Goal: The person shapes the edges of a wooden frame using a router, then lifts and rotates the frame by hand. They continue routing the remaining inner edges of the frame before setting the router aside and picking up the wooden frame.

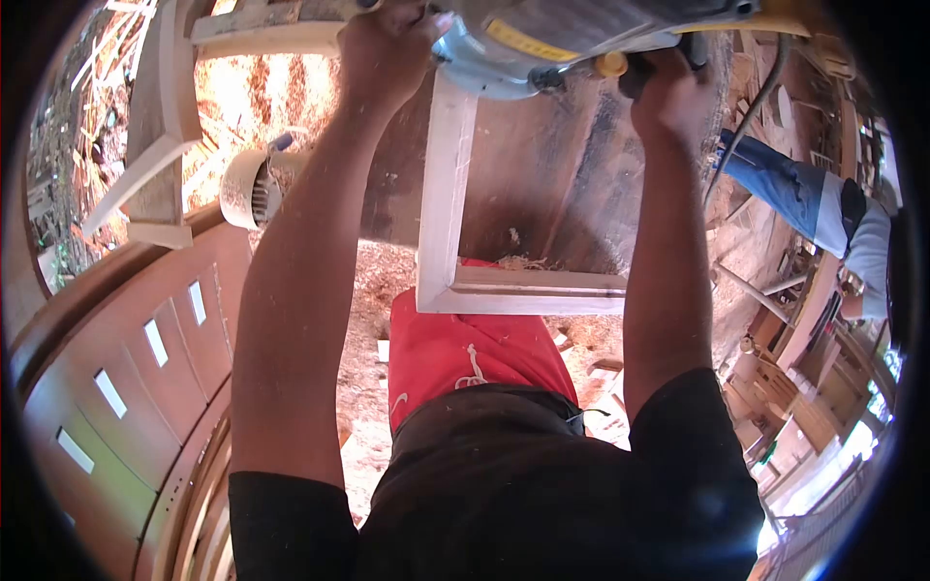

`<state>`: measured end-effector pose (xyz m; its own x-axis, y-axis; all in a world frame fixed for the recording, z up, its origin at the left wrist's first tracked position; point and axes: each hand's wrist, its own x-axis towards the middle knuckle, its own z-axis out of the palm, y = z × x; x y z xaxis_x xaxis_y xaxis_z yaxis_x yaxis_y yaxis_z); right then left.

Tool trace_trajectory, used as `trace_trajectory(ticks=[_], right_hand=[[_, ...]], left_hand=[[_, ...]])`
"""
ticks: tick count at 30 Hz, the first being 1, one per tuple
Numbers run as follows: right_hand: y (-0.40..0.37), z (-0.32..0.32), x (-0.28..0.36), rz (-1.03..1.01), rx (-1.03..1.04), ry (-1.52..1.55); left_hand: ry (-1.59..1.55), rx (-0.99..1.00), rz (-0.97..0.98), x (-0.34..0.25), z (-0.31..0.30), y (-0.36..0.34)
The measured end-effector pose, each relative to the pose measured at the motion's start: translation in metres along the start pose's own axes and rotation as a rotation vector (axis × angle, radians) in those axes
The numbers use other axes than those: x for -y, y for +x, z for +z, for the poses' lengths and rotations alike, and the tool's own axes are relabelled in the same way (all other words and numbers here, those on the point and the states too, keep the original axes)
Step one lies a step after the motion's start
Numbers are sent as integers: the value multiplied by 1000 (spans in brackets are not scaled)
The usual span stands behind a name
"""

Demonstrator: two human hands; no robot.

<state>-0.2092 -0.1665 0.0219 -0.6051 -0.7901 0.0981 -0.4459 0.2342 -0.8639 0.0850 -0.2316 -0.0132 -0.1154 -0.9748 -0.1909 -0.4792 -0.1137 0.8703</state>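
A corded power tool, grey and light blue with a yellow label, spans the top edge of the head view; its exact kind is cut off. My left hand is closed around its left end, partly out of frame. At its other end my right hand is wrapped round a dark handle, slightly blurred. Beneath the tool lies a pale wooden frame with a mitred corner near my body. The frame rests on a dark, scuffed board with some shavings along the near rail.
To the left are a white cylindrical motor-like housing, wooden beams and a brown panel door with small slots. A power cord hangs at the right. Another person stands beyond it, near stacked timber. Sawdust covers the floor.
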Motion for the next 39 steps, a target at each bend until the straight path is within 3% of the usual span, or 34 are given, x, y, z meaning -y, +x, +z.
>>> trace_trajectory(ticks=[2,4,8,9,11,12,15,16,17,19,20,23,24,26,29,31,33,39], right_hand=[[13,4,-22,-116,-54,-97],[14,8,-4,-41,-27,147],[23,18,13,101,-3,456],[26,21,16,135,-1,516],[33,27,17,35,-44,392],[40,25,10,-37,-32,259],[65,23,-10,-350,23,12],[71,25,-12,-323,31,75],[73,29,-7,-297,37,139],[55,35,33,64,30,491],[56,39,37,101,-15,520],[66,42,38,137,-18,514],[63,43,49,131,-86,347],[105,32,-4,-126,7,198],[114,43,3,-37,7,349],[105,49,24,147,-83,480],[104,52,28,144,-76,510],[117,53,22,101,-50,524]], left_hand=[[101,-44,48,-9,-2,6],[48,-99,134,-3,2,11],[-237,-93,105,2,12,24],[-165,-106,163,3,13,29],[-18,-133,280,5,12,42],[-32,-106,167,3,11,44],[-97,-176,192,-10,11,49],[1,-103,96,-15,6,52],[-26,-124,146,-16,6,56],[-76,-170,244,-11,11,65],[-155,-184,290,-13,9,66],[-236,-218,187,-21,6,68],[-108,-174,174,-13,12,81],[14,-139,149,-9,12,96],[57,-214,195,-18,9,96],[29,-242,182,-22,7,96],[-11,-204,97,-24,6,98],[-50,-238,153,-33,1,90]])
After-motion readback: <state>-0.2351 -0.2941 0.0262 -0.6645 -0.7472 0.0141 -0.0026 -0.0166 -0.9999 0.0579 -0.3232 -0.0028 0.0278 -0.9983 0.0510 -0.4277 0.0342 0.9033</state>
